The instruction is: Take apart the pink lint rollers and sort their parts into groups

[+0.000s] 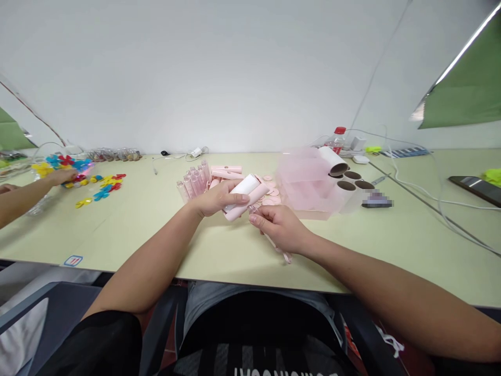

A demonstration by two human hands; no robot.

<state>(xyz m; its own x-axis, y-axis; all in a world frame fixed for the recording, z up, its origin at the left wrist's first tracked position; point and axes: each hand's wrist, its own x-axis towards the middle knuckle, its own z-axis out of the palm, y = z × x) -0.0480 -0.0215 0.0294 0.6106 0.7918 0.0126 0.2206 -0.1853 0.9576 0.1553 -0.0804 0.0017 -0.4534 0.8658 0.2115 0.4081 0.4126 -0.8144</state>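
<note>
My left hand (pixel 217 198) is closed around a pair of pale pink and white tubes (pixel 250 194), its thumb lying across them. Close by on the right, my right hand (pixel 282 225) pinches a pale pink strap (pixel 286 257), whose end hangs below the fingers. A small clear piece shows at the right fingertips; its kind is not plain. Behind my hands lie more pink tubes (pixel 227 170) and flat pink discs (pixel 272 198). Clear pink vials (pixel 192 183) stand in a cluster left of them.
Right of my hands are translucent pink sheets (pixel 299 175) and cardboard tubes (pixel 335 163). Farther right lie cables (pixel 426 198) and a phone (pixel 475 189); a red-capped bottle (pixel 337 139) stands behind. At left, another person's hand (pixel 64 176) touches colourful petal-shaped pieces (pixel 102 193).
</note>
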